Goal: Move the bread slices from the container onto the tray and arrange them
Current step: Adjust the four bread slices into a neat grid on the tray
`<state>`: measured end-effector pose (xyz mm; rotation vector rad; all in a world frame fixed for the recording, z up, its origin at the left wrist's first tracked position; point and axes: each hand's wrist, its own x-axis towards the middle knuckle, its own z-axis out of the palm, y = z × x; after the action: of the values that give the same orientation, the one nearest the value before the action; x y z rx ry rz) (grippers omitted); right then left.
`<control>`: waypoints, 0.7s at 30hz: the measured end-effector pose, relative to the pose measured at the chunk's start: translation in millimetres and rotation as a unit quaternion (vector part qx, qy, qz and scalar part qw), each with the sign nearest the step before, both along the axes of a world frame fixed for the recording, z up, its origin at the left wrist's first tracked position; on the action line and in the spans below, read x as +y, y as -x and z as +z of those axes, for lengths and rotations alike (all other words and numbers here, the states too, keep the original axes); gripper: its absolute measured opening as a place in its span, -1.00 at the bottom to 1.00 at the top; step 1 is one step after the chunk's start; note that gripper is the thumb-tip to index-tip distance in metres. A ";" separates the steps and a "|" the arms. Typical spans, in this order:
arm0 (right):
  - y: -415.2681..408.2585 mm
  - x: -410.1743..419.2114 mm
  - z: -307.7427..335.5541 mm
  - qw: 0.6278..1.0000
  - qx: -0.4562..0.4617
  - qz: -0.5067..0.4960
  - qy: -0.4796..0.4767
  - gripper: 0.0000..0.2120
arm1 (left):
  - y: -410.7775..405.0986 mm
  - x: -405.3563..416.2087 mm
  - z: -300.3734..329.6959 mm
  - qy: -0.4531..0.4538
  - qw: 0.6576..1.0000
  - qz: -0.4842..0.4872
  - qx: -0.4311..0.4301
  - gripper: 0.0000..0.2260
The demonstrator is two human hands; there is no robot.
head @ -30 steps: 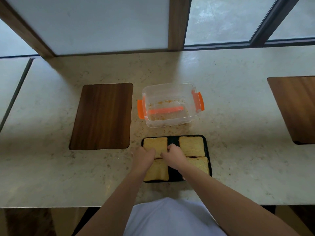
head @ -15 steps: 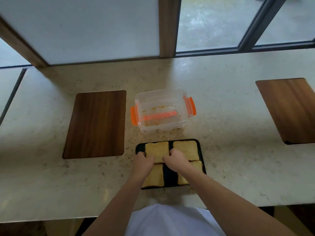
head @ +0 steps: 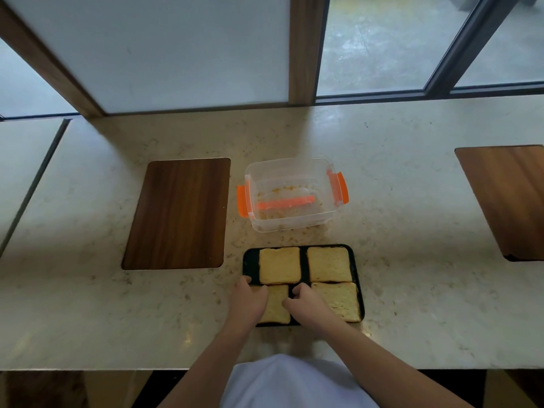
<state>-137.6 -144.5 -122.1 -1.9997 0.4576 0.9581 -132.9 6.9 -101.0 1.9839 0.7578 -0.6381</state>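
Note:
A black tray [head: 249, 262] lies near the counter's front edge with bread slices in a two-by-two layout. The far-left slice [head: 279, 265], far-right slice [head: 329, 264] and near-right slice [head: 338, 300] lie flat and uncovered. Both hands sit on the near-left slice [head: 277, 304]. My left hand [head: 248, 301] covers its left edge, fingers curled. My right hand [head: 306, 301] presses its right edge with bent fingers. Behind the tray stands the clear container [head: 291, 195] with orange clips, holding only crumbs and an orange strip.
A dark wooden board [head: 179, 213] is set in the counter left of the container. Another wooden board [head: 509, 198] lies at the far right. Crumbs dot the marble counter [head: 412, 231] between container and tray. Windows rise behind.
Both hands drew back from the far-left slice to the near-left slice. The far-left slice now lies fully uncovered. The camera view shifted slightly.

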 end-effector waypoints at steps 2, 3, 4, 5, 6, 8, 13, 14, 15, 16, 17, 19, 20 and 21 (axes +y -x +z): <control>-0.1 0.1 0.7 1.000 0.000 0.006 -0.003 -0.45 | 1.5 -3.2 -0.8 0.002 1.000 -0.001 -0.004 -0.49; 0.3 -0.1 1.2 1.000 0.000 0.008 -0.002 -0.48 | 1.5 -5.0 -1.0 0.001 1.000 -0.003 -0.005 -0.50; 0.8 -0.2 1.9 1.000 -0.001 0.009 0.001 -0.52 | 1.0 -6.9 -0.7 0.000 1.000 -0.005 -0.004 -0.52; 1.0 -0.8 2.8 1.000 -0.003 0.012 0.006 -0.56 | 0.3 -9.2 0.3 0.000 1.000 -0.007 0.000 -0.54; 1.1 -1.9 3.5 1.000 -0.006 0.018 0.013 -0.61 | -0.3 -11.7 1.7 0.002 1.000 -0.011 0.002 -0.56; 0.2 -5.8 4.5 0.999 -0.008 0.028 0.027 -0.71 | -0.5 -16.6 5.1 -0.002 1.000 -0.029 0.005 -0.56; -2.8 -17.2 4.7 0.999 -0.002 0.031 0.040 -0.78 | -2.5 -25.7 6.0 -0.014 0.998 -0.063 0.005 -0.52; -3.7 -18.7 5.0 0.998 -0.003 0.034 0.043 -0.77 | -3.0 -25.6 5.3 -0.014 0.998 -0.064 0.007 -0.52; -5.3 -19.9 5.6 0.998 -0.005 0.036 0.046 -0.76 | -3.6 -25.1 4.7 -0.011 0.998 -0.063 0.009 -0.51; -7.3 -20.6 6.4 0.998 -0.006 0.034 0.048 -0.74 | -4.0 -23.8 3.8 -0.009 0.998 -0.060 0.010 -0.51; -10.0 -20.9 6.9 0.998 -0.009 0.029 0.047 -0.71 | -4.8 -21.9 2.8 -0.007 0.998 -0.056 0.011 -0.51; -15.9 -20.6 8.2 0.999 -0.018 0.014 0.045 -0.64 | -7.3 -18.1 1.1 0.001 0.999 -0.041 0.014 -0.53; -19.0 -20.0 8.7 0.999 -0.026 0.006 0.044 -0.62 | -8.8 -16.6 0.7 0.009 0.999 -0.033 0.015 -0.54; -22.2 -19.5 9.1 0.999 -0.033 0.000 0.043 -0.59 | -10.8 -15.4 0.0 0.017 0.999 -0.024 0.015 -0.54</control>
<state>-115.4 -164.0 -113.0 -2.1017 0.4707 0.8832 -122.1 -8.6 -101.0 1.9709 0.7146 -0.7073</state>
